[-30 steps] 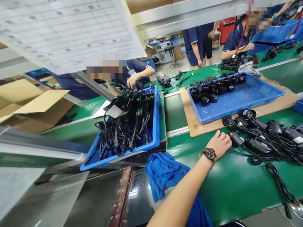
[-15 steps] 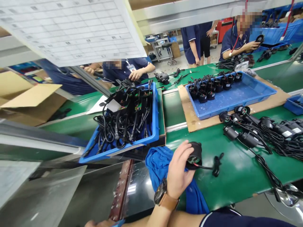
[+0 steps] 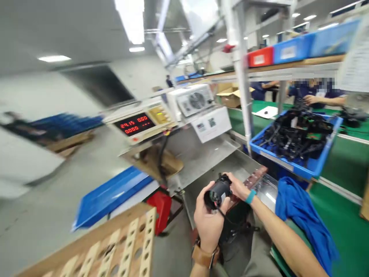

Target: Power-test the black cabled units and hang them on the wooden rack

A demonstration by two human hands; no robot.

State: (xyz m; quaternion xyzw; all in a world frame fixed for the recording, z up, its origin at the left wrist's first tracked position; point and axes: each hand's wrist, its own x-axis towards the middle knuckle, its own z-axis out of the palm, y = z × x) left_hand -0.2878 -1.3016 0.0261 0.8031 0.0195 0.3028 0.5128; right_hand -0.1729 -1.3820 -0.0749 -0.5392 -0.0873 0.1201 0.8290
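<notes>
A black cylindrical housing (image 3: 221, 190) with a white label, an open end and a trailing black cable is held in front of me, tilted. My left hand (image 3: 210, 220), with a brown-strapped watch at the wrist, is closed round its near, open end. At the far end, the fingers of my right hand (image 3: 238, 187), which wears a teal wristband, grip the housing too. Just beyond my hands runs a reddish-brown strip (image 3: 255, 177) with rivet-like dots. The cable hangs below the housing, partly blurred.
A blue tray (image 3: 302, 171) of black cabled parts stands at right, beside a blue cloth (image 3: 302, 223). Left are a power supply (image 3: 138, 125) with red digits, a blue panel (image 3: 112, 196) and a wooden rack (image 3: 127, 246) with holes. A co-worker's hand (image 3: 311, 100) shows behind the tray.
My view has swung left. The housing has moved left from above the green bench, still in my left hand, and my right hand has come up onto it.
</notes>
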